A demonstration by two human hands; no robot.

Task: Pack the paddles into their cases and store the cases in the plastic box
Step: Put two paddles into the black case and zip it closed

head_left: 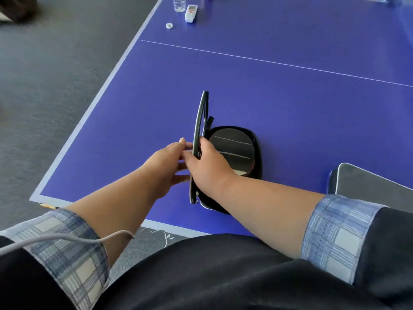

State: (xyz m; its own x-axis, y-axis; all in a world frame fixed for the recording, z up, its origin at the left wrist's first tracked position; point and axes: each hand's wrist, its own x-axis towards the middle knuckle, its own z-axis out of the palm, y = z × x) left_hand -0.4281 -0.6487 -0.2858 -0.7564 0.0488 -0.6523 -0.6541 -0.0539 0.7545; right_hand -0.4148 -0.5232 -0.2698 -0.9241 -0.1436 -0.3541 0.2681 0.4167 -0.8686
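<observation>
Your right hand [207, 166] and left hand [166, 162] pinch the raised lid [199, 130] of the open case [257, 153] — paddle [232, 151] inside — on the blue table [290, 108]; grey carpet [55, 74] alongside.

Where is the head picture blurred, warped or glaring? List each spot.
Head view: the floor at upper left is smeared by motion blur; the table's white centre line and edges bow from wide-angle distortion; the paddle in its open case reads sharp; soft daylight, no harsh glare.
</observation>
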